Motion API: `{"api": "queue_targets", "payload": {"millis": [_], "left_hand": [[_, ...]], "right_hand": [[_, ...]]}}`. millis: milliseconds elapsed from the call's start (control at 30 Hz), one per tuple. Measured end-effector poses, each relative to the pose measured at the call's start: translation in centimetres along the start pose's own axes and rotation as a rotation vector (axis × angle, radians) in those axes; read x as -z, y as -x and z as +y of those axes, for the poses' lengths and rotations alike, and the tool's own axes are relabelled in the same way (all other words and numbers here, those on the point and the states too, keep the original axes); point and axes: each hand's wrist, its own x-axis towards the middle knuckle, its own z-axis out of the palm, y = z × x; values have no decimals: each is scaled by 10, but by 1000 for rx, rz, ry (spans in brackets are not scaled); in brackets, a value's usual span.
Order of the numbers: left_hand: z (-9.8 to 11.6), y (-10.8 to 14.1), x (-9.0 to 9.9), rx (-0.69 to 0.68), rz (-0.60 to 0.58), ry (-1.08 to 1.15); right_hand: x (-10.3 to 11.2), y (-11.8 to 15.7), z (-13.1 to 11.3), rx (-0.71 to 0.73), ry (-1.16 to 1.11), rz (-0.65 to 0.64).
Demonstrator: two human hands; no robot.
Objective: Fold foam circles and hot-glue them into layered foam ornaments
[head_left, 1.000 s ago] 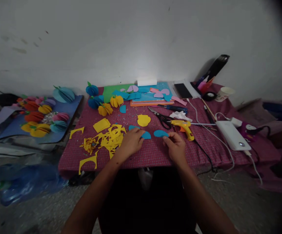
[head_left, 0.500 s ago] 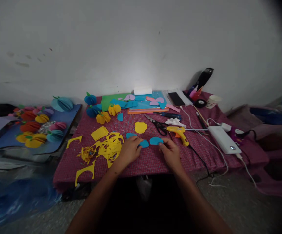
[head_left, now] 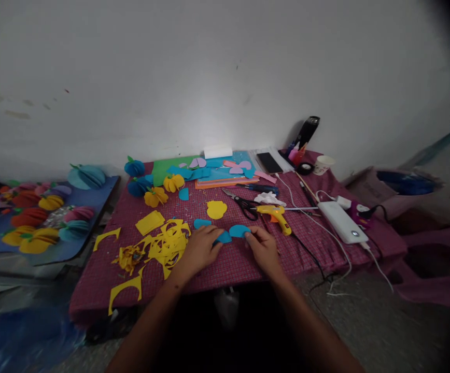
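Between thumb and fingers, my right hand [head_left: 264, 249] pinches a blue paper half-circle [head_left: 239, 231]. My left hand [head_left: 200, 247] has its fingers closed on the edge of another blue paper cutout [head_left: 224, 237], partly covered by the fingertips. The two cutouts nearly meet; whether they touch is unclear. A further blue piece [head_left: 201, 223] lies just beyond my left knuckles. Behind the hands is a stack of yellow scalloped paper cutouts [head_left: 216, 209]. Yellow paper scraps [head_left: 168, 243] are heaped left of my left hand.
Scissors [head_left: 244, 205] and a yellow glue gun [head_left: 275, 213] lie beyond my right hand. A white power bank [head_left: 341, 223] with cables sits at the right. Yellow and blue paper pumpkins [head_left: 155, 196] stand back left. More fill a blue board [head_left: 104, 207].
The view has swung slightly right, so the table appears further left and lower. My right hand has brought its blue half-circle a little closer to the left one.
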Motion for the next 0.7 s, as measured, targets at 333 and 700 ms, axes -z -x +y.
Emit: {"api": "queue_targets", "payload": {"millis": [333, 700], "left_hand": [[6, 9, -7, 35, 71, 72], [-17, 6, -15, 336, 374, 600]], "right_hand": [[2, 0, 0, -7, 21, 5], [1, 1, 2, -10, 64, 16]]}}
